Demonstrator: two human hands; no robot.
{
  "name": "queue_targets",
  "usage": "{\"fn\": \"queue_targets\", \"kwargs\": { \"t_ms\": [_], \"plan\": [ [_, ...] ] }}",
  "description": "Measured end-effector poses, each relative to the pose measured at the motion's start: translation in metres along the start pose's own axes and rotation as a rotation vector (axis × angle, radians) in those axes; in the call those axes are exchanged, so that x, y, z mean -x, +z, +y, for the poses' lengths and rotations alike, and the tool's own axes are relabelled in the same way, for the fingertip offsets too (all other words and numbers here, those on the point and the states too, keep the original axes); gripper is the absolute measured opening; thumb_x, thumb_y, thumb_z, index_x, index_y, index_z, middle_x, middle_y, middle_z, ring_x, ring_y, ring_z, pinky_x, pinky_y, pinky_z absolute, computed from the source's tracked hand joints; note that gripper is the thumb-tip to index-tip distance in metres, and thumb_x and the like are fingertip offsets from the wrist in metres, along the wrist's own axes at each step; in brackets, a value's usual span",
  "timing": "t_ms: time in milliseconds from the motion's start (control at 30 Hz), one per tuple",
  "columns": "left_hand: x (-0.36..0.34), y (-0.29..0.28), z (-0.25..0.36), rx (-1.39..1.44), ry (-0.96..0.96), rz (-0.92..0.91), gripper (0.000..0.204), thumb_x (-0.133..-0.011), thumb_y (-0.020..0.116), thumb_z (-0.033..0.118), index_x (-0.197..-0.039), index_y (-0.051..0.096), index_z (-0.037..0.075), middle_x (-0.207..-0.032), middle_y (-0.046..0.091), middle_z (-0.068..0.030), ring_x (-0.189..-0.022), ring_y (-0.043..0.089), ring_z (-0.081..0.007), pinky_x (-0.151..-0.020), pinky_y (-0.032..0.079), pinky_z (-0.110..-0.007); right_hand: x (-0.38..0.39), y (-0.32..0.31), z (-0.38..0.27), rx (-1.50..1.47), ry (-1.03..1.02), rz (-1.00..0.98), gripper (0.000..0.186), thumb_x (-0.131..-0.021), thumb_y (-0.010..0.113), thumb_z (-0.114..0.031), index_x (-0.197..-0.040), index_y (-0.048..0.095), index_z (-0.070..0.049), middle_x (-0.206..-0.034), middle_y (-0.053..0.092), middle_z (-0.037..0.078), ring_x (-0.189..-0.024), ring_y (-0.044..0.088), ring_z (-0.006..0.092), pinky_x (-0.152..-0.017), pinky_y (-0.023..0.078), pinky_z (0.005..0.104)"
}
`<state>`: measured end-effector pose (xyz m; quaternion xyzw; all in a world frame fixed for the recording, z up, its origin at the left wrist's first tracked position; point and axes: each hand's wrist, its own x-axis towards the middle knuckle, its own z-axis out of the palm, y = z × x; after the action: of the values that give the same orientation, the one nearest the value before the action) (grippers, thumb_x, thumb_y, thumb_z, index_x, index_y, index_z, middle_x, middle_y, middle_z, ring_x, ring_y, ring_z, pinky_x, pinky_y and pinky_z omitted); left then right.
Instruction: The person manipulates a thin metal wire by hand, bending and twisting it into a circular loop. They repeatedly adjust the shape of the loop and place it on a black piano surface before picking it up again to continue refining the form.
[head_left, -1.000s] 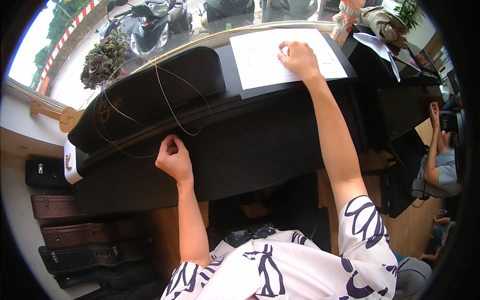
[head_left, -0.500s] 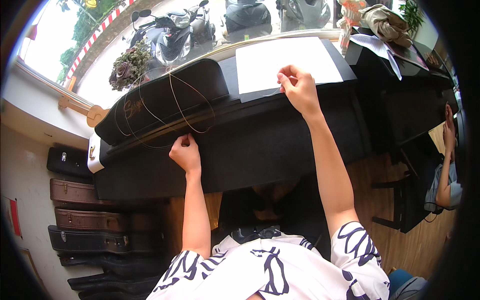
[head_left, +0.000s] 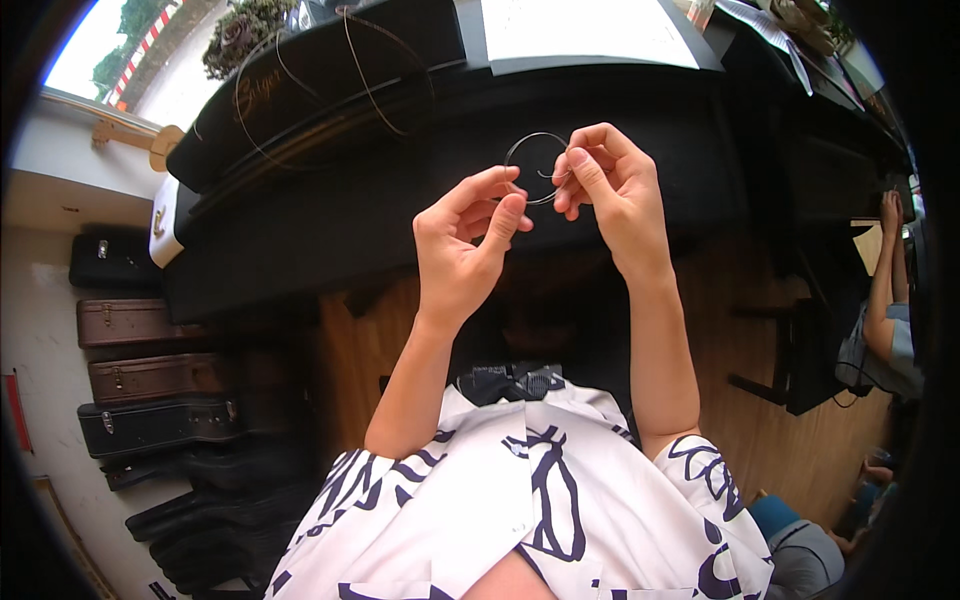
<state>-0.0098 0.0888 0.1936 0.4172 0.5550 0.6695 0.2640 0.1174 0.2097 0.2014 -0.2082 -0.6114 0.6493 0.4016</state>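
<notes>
Left hand: grasps thin silver wire loop
Right hand: pinches it, hiding part
White paper sheet: I see it cropped

The view is taken from the wearer's head, through the left of two side-by-side fisheye cameras, tilted steeply down and forward. The shirt front is seen closest; the left hand and right hand are framed farther off, above centre. Straight edges are bowed near the rim.
</notes>
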Motion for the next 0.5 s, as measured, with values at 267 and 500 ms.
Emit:
{"fn": "queue_targets", "kwargs": {
  "t_ms": [267, 500],
  "plan": [
    [0.032, -0.017, -0.008, 0.093, -0.097, -0.013, 0.021, -0.094, 0.068, 0.008, -0.111, 0.068, -0.005, -0.084, 0.071, -0.0108, -0.068, 0.069, -0.0147, -0.061, 0.055, -0.023, 0.049, 0.018, 0.014, -0.006, 0.159, -0.066, 0.010, -0.099, 0.058, -0.007, -0.095, 0.063, 0.001, -0.080, 0.066, 0.007, -0.064, 0.064, 0.0109, -0.056, 0.051, 0.0224],
    [0.041, -0.029, -0.023, 0.192, -0.080, -0.008, 0.027, -0.093, 0.069, 0.004, -0.118, 0.065, -0.004, -0.086, 0.070, -0.0103, -0.072, 0.069, -0.0149, -0.064, 0.055, -0.024, 0.071, 0.023, 0.029, 0.101, 0.292, -0.063, 0.012, -0.097, 0.059, -0.008, -0.094, 0.065, 0.002, -0.079, 0.067, 0.007, -0.064, 0.064, 0.0114, -0.058, 0.051, 0.0222]
  ]
}}
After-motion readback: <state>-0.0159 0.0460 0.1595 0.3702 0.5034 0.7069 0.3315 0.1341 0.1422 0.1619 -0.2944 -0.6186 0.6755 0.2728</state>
